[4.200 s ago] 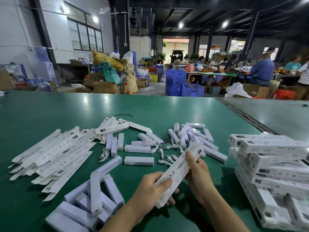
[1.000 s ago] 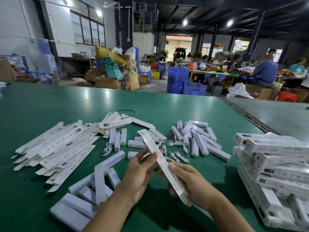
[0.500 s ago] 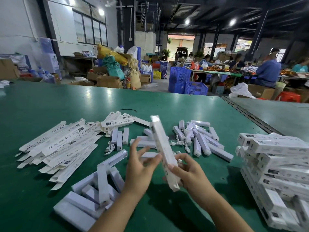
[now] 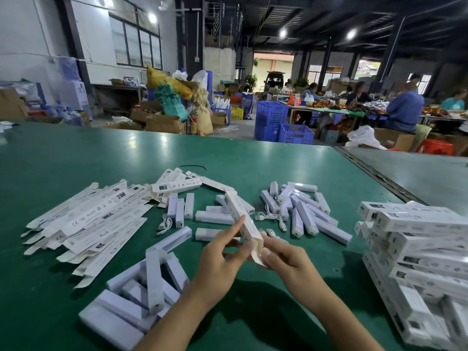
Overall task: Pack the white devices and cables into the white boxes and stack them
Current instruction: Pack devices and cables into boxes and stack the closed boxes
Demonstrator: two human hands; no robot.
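Above table centre: white box (image 4: pixel 243 224), long and slim, held clear of the green table (image 4: pixel 101 153); tilted, far end higher, near end toward the person
Left hand (image 4: pixel 217 259): grasping the white box from its left side; forefinger stretched along the side, thumb pressed lower down near the end
Right hand (image 4: pixel 291 262): gripping the near end of the white box; thumb on the end, other fingers curled beneath
Left of table: flat box blanks (image 4: pixel 88 219), unfolded, fanned in an overlapping heap; printed marks facing up
Near left: long devices (image 4: pixel 141 287), white bars piled crosswise just beside the left forearm
Behind the hands: short devices (image 4: pixel 301 211), some heaped right of centre, a few more lying left of the held box
Among the short devices: cables (image 4: pixel 273 216), thin and white, loosely coiled on the table; another further left
Right edge: packed boxes (image 4: pixel 417 249), stacked in rough layers, well apart from the hands
Background: blue crates (image 4: pixel 278 122) on the floor; people (image 4: pixel 405 107) seated at a far table; details there blurred
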